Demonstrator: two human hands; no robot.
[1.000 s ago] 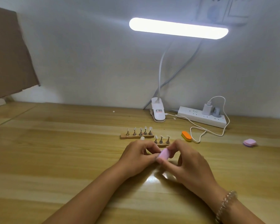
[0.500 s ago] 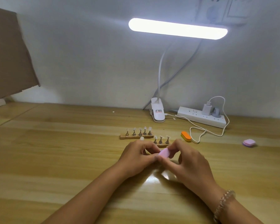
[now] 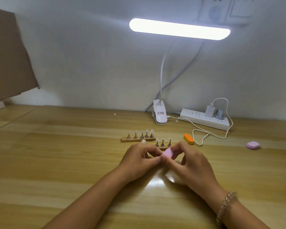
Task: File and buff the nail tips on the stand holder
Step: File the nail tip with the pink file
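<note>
Against the frames from a second ago almost nothing has shifted, so the buffing is probably mid-stroke, not finished. On the left, five nail tips sit on the far stand holder [image 3: 138, 139]. The left hand [image 3: 139, 160] is pinched shut, though what it grips is hidden behind its fingers. The right hand [image 3: 191, 162] clamps the pink buffer block [image 3: 168, 152] against it; the nearer stand holder [image 3: 163, 147] is partly covered.

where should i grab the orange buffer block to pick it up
Pinch the orange buffer block across its two long sides, coming from above. It lies flat and alone on the table, its long axis angled away to the left, with the white cable close on its right.
</note>
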